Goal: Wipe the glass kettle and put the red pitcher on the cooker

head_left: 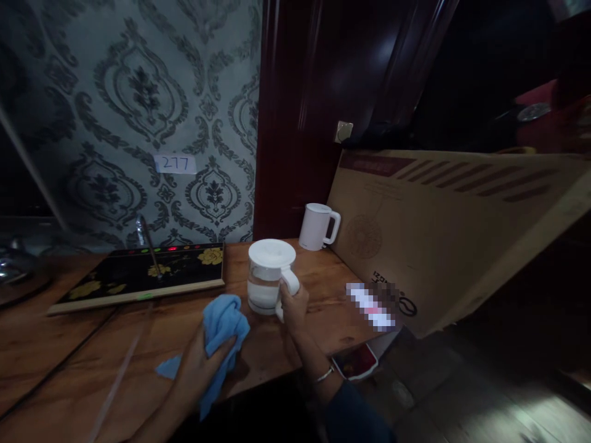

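Observation:
My right hand (pixel 294 306) is wrapped round the white handle of a clear glass kettle (pixel 264 284) with a white lid. The kettle is upright on the wooden tabletop, with what looks like water inside. In my left hand (pixel 199 357) a light blue cloth (pixel 225 323) is bunched up, its loose end hanging down near the table's front edge. The cloth is just left of the kettle and apart from it. A second blue piece of cloth (pixel 168 367) shows behind my left wrist; whether it belongs to the same cloth I cannot tell.
A white kettle (pixel 316 227) stands at the back right, against a large cardboard box (pixel 397 227). On the left lies a black tea tray (pixel 138 271) with gold flowers and a metal spout (pixel 148 243). A dark cable (pixel 60 363) crosses the wooden table (pixel 115 375).

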{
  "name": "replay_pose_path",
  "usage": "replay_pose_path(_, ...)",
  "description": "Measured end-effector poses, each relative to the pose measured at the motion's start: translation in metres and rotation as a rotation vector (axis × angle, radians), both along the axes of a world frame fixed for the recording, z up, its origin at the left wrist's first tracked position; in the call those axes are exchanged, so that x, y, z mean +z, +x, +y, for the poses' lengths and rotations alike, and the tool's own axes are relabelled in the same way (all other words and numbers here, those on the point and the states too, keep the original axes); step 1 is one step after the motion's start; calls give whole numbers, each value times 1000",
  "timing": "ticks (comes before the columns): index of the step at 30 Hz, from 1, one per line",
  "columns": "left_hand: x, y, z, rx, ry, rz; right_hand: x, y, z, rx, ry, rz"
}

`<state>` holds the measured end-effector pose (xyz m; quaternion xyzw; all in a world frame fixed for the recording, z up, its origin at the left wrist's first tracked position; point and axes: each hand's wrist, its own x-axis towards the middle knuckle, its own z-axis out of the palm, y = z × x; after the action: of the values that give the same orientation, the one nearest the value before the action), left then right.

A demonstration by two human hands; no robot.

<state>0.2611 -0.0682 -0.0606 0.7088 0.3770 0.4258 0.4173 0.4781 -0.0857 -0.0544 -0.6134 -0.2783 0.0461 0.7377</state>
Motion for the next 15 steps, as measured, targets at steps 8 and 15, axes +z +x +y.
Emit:
replay_pose_path(8,-19,-27,12,157,184,145,1,63,55,-91,-27,-61)
replay_pose_path(15,-43,-30,12,312,123,140,0,117,98,-137,-92,-108)
